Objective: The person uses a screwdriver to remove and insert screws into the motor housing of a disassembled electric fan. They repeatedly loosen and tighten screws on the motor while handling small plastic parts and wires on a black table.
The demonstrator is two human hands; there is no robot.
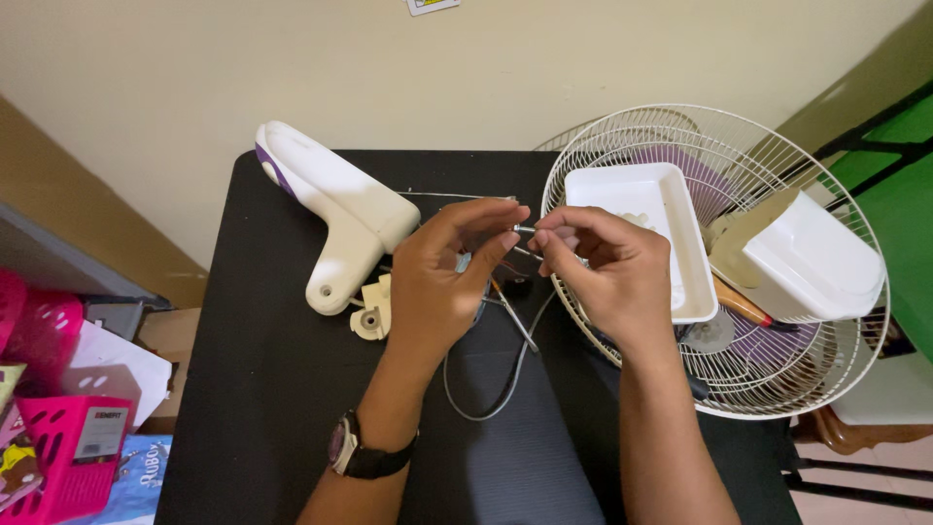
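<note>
Your left hand [442,282] and right hand [607,267] meet over the middle of the black table [253,389], fingertips of both pinched on one small metal screw [525,230] held between them, clear of the tabletop. One grey cable [505,384] loops away toward 6 o'clock beneath your wrists. At 10 o'clock lies one white fan stand housing [335,209] with a purple stripe, separated from the fan, and one small cream bracket [374,309] rests just beside its foot. At 3 o'clock, one white wire fan guard [777,389] lies flat over purple blades, carrying one white tray [671,224] and one white casing [816,258]. In my judgement disassembly is well advanced: stand and casing are off, while the guard remains over the blades. One wristwatch [345,447] sits on your left wrist.
</note>
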